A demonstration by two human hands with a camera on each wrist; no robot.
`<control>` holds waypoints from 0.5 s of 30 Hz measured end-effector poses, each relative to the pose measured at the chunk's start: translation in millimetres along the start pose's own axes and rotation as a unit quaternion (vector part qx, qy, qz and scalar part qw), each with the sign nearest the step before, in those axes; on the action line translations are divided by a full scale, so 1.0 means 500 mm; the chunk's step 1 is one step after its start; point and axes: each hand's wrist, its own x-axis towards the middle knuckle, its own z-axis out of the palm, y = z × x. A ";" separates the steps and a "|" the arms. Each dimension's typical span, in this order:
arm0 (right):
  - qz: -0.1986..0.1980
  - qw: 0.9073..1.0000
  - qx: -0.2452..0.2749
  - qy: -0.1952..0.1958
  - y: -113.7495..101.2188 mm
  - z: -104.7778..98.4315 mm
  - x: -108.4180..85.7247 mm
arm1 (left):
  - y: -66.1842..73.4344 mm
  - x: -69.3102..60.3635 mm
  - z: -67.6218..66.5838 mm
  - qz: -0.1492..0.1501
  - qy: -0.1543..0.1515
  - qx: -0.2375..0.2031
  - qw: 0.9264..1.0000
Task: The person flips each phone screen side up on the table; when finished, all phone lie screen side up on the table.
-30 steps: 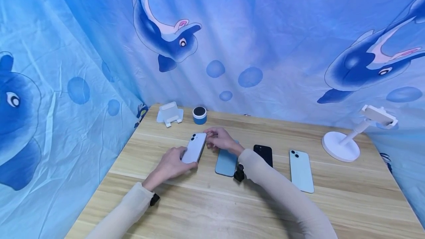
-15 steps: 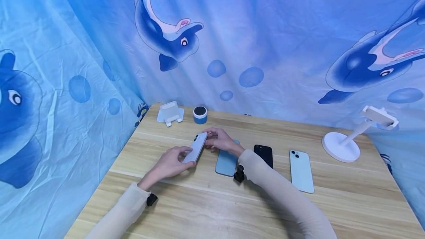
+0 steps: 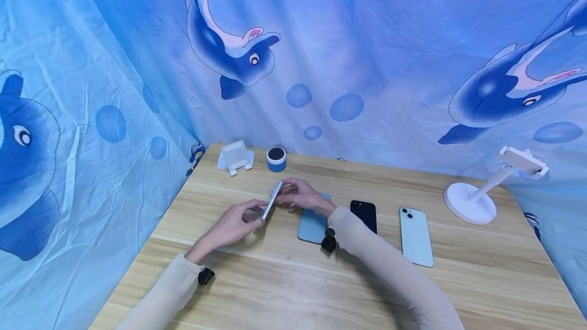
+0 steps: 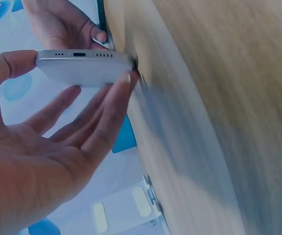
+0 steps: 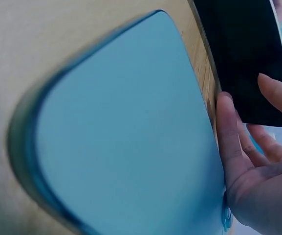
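Observation:
A white phone (image 3: 272, 200) stands tilted up on its long edge, its bottom end with the charging port facing the left wrist camera. My left hand (image 3: 235, 224) grips its near end, thumb on the upper edge and fingertips at the lower edge by the table. At the far end, my right hand (image 3: 301, 195) holds it too, with the thumb by the black screen (image 5: 243, 54) and fingers at the edge and behind. Under the right wrist lies a blue phone (image 3: 312, 225), partly hidden by that arm.
Right of the arm lie a black phone (image 3: 364, 213) and a pale green phone (image 3: 416, 238). A white folding phone stand (image 3: 235, 157) and a blue round speaker (image 3: 276, 160) sit at the back left. A white round-based phone holder (image 3: 472, 202) stands at right.
The white phone has turned from back facing up to nearly upright on its long edge. Both hands have turned with it, the left shifting slightly left.

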 end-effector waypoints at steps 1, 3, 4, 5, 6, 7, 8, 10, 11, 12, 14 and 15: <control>0.002 1.000 -0.001 0.001 0.000 0.001 0.000 | -0.002 0.001 0.000 0.002 0.000 -0.006 1.000; 0.008 1.000 -0.002 0.004 -0.001 0.003 0.000 | -0.005 0.003 0.001 0.006 -0.002 -0.021 1.000; 0.009 1.000 -0.002 0.006 -0.001 0.004 0.000 | -0.006 0.004 0.001 0.007 -0.003 -0.029 1.000; 0.011 1.000 -0.002 0.008 -0.002 0.005 0.001 | -0.008 0.004 0.001 0.009 -0.004 -0.040 0.999; 0.014 1.000 -0.003 0.011 -0.002 0.006 0.001 | -0.009 0.005 0.000 0.011 -0.004 -0.049 0.999; 0.016 1.000 -0.004 0.013 -0.003 0.007 0.001 | -0.012 0.006 0.000 0.014 -0.004 -0.060 0.998; 0.017 1.000 -0.006 0.016 -0.004 0.008 0.001 | -0.012 0.006 -0.001 0.016 -0.004 -0.072 0.997; 0.017 1.000 -0.009 0.022 -0.005 0.010 0.001 | -0.014 0.006 -0.003 0.019 -0.001 -0.094 0.995; 0.018 0.999 -0.013 0.026 -0.005 0.010 0.001 | -0.014 0.007 -0.004 0.022 0.001 -0.104 0.994; 0.018 0.999 -0.016 0.029 -0.005 0.011 0.001 | -0.015 0.007 -0.006 0.025 0.003 -0.109 0.994; 0.014 0.999 -0.024 0.036 -0.005 0.013 0.000 | -0.015 0.006 -0.008 0.025 0.009 -0.113 0.993; 0.012 0.999 -0.029 0.039 -0.005 0.015 0.000 | -0.015 0.006 -0.009 0.024 0.011 -0.114 0.993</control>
